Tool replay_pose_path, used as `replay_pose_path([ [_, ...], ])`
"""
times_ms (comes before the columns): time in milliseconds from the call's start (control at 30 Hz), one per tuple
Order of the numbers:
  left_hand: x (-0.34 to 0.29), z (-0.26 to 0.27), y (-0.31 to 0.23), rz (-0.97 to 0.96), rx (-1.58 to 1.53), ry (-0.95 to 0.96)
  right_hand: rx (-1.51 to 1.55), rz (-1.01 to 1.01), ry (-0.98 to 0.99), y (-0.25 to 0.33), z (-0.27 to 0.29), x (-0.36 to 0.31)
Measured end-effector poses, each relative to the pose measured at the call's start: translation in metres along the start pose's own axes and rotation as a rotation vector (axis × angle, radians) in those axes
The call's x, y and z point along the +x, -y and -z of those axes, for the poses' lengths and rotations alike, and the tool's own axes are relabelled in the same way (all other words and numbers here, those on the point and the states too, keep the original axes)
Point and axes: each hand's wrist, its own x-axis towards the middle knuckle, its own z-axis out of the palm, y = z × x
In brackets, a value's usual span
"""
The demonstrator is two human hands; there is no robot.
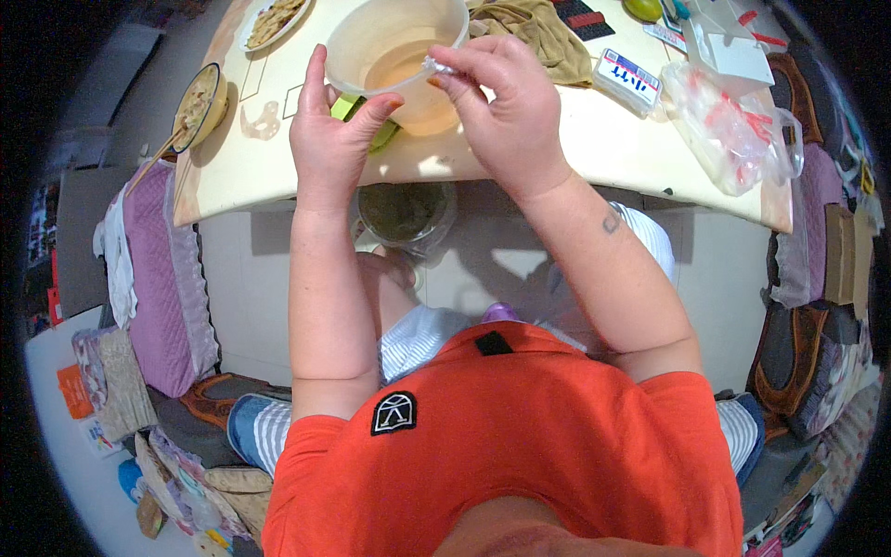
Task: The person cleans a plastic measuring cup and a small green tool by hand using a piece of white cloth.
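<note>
A translucent plastic basin (396,46) with brownish liquid in it stands at the near middle of the table. My left hand (336,139) is beside its near left side, thumb and fingers spread, holding nothing; whether it touches the basin I cannot tell. Over the basin's right rim, my right hand (510,104) pinches a small crumpled white scrap (438,65) between thumb and forefinger. A bright green item (383,136) shows partly behind my left thumb, next to the basin. Brownish stains mark both thumb tips.
A bowl (220,102) with chopsticks and a plate of food strips (271,20) sit at the left. Rightward lie a brown cloth (538,42), a white package (627,82) and a plastic bag (729,130). A lined bin (406,215) stands below the table edge.
</note>
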Motion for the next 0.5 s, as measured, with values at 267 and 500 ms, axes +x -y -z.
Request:
replay_pose_path([
  [267,-0.004,-0.005,0.005,-0.071,0.171,-0.044,0.267,-0.528,-0.032,-0.018,-0.004,0.001],
  [500,-0.003,-0.007,-0.006,-0.068,0.283,-0.058,0.055,-0.289,0.095,-0.015,-0.029,-0.03],
])
